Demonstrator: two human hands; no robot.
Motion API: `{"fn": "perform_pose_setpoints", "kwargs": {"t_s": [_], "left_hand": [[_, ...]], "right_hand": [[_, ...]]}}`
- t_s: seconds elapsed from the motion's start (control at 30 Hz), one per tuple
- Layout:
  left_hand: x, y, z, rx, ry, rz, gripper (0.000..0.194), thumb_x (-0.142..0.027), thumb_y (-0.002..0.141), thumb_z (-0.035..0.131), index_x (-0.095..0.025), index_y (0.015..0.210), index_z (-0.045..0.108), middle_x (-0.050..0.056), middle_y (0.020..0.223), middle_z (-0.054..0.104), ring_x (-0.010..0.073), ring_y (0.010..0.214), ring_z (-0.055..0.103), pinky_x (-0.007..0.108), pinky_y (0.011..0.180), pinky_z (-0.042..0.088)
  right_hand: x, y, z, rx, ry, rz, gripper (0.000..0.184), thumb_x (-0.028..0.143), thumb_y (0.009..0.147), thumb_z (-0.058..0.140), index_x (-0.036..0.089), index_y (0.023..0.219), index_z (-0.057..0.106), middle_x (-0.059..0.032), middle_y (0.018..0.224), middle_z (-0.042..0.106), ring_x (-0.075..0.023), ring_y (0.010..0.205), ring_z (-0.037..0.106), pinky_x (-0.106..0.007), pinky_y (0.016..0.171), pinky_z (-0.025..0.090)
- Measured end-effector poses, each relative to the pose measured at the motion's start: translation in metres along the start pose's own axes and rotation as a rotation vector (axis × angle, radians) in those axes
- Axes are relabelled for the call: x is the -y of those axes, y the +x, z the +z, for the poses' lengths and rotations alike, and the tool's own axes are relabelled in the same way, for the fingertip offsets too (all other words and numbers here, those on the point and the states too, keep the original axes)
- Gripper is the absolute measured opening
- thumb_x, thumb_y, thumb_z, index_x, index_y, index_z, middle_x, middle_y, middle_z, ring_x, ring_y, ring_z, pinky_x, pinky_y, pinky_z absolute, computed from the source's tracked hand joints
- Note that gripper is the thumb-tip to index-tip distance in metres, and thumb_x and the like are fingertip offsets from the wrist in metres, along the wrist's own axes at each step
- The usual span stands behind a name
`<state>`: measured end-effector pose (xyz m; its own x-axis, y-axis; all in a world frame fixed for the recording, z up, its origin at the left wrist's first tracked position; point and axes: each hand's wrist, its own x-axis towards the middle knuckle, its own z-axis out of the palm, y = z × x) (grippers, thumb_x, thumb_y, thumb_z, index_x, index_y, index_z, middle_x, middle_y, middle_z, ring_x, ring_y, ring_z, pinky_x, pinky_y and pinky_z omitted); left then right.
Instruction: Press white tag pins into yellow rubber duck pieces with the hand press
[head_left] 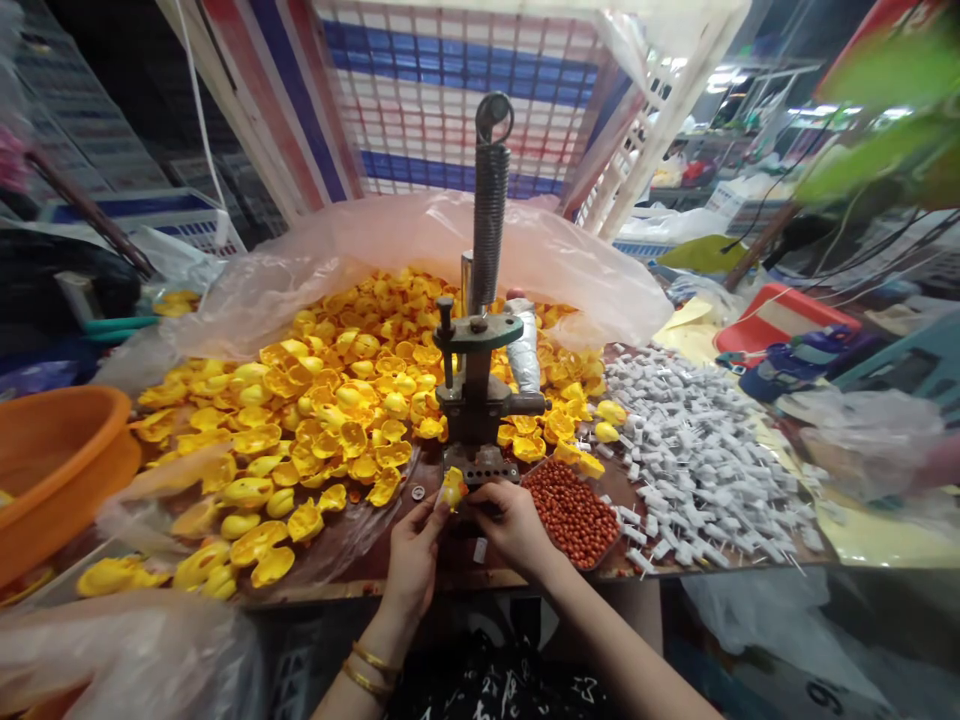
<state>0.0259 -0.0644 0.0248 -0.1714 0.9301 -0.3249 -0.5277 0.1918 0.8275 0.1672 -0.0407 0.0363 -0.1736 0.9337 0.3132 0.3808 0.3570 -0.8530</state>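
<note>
My left hand pinches a small yellow plastic shell piece between thumb and fingers, at the foot of a hand press. A bit of orange-red shows at the piece's right edge. My right hand is close beside it, thumb and fingertips pressed together; what they hold, if anything, is hidden. To its right sits a shallow tray heaped with small red-brown beads. A big pile of yellow plastic shell halves spreads behind and left of the press.
White plastic parts with thin metal pins lie heaped on the right. An orange basin stands at the left edge. Pinkish plastic sheeting backs the yellow pile, below a white crate frame. A red plastic stool is farther right.
</note>
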Motion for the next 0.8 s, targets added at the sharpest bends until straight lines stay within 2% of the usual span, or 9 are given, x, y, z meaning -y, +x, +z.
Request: {"fn": "perform_pose_setpoints", "kwargs": {"t_s": [0.2,0.43,0.7,0.8], "left_hand": [[-0.0017,-0.0004,-0.0009,0.012,0.025,0.012,0.044,-0.04,0.055,0.085,-0.014,0.09,0.075,0.011,0.093,0.076,0.0267,0.094,0.068,0.042,0.092,0.049],[-0.0025,-0.0027,0.0004,0.001,-0.02,-0.001,0.043,-0.04,0.054,0.085,-0.015,0.087,0.076,0.011,0.092,0.076,0.0269,0.094,0.068,0.042,0.093,0.049],[-0.0017,-0.0022,-0.0008,0.02,0.011,-0.015,0.043,-0.04,0.055,0.085,-0.016,0.09,0.076,0.009,0.093,0.076,0.0234,0.089,0.068,0.036,0.087,0.051],[-0.0019,-0.003,-0.0027,0.03,0.032,-0.024,0.043,-0.04,0.055,0.085,-0.015,0.089,0.076,0.01,0.093,0.075,0.0229,0.087,0.068,0.033,0.081,0.052]], "right_hand": [[0.001,-0.0005,0.0018,-0.003,-0.014,-0.003,0.015,0.008,0.071,0.062,0.019,0.072,0.071,-0.0037,0.071,0.068,-0.0158,0.067,0.064,-0.024,0.062,0.049],[0.0013,-0.0005,0.0032,0.002,0.185,0.209,0.01,0.012,0.07,0.066,0.019,0.072,0.072,-0.0023,0.069,0.072,-0.0162,0.063,0.066,-0.024,0.06,0.05],[-0.0019,-0.002,0.002,0.004,-0.043,-0.018,0.012,0.008,0.071,0.063,0.019,0.071,0.069,-0.0028,0.07,0.068,-0.0151,0.065,0.063,-0.023,0.06,0.048],[-0.0012,-0.0029,0.0015,0.019,-0.066,-0.034,0.012,0.008,0.073,0.063,0.019,0.072,0.069,-0.0027,0.071,0.067,-0.0146,0.066,0.062,-0.023,0.062,0.048]]}}
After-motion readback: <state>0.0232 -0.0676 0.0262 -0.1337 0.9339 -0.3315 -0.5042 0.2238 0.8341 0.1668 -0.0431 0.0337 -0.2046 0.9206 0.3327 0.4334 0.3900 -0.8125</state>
